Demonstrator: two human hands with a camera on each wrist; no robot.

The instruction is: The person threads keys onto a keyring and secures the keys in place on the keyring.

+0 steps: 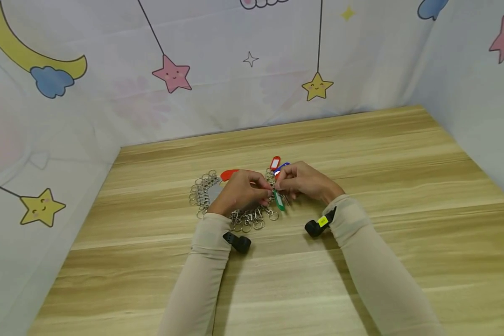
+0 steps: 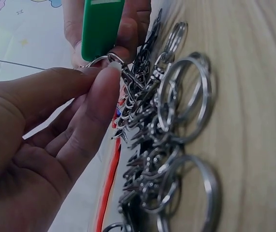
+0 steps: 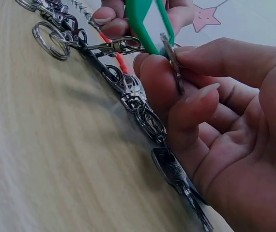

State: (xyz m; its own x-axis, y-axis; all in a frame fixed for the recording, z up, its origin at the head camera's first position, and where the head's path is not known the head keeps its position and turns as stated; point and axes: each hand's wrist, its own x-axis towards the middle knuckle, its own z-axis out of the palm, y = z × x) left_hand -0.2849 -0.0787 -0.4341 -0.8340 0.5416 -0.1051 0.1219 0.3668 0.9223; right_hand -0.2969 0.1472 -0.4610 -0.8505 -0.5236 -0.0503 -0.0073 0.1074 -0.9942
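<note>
In the left wrist view, my left hand [image 2: 46,130] pinches a small metal ring [image 2: 99,61] between thumb and forefinger. A green key tag [image 2: 101,29] with a white label hangs at that ring; in the head view the green tag [image 1: 279,199] shows just below both hands' fingertips. My right hand [image 1: 304,181] is close against the left hand [image 1: 248,191]. Between its thumb and finger it pinches a thin metal key [image 3: 172,63], seen nearly edge-on beside the tag. A swivel clasp [image 3: 116,47] stretches from the round holder's edge toward the tag.
Many key rings with clasps [image 1: 199,191] fan around a grey disc [image 1: 214,192] with a red part [image 1: 228,174], partly behind the left hand. A red tag [image 1: 275,163] and a blue tag [image 1: 286,165] lie beyond the right hand. Another key [image 3: 172,166] hangs below it. Printed cloth surrounds the wooden table [image 1: 277,284].
</note>
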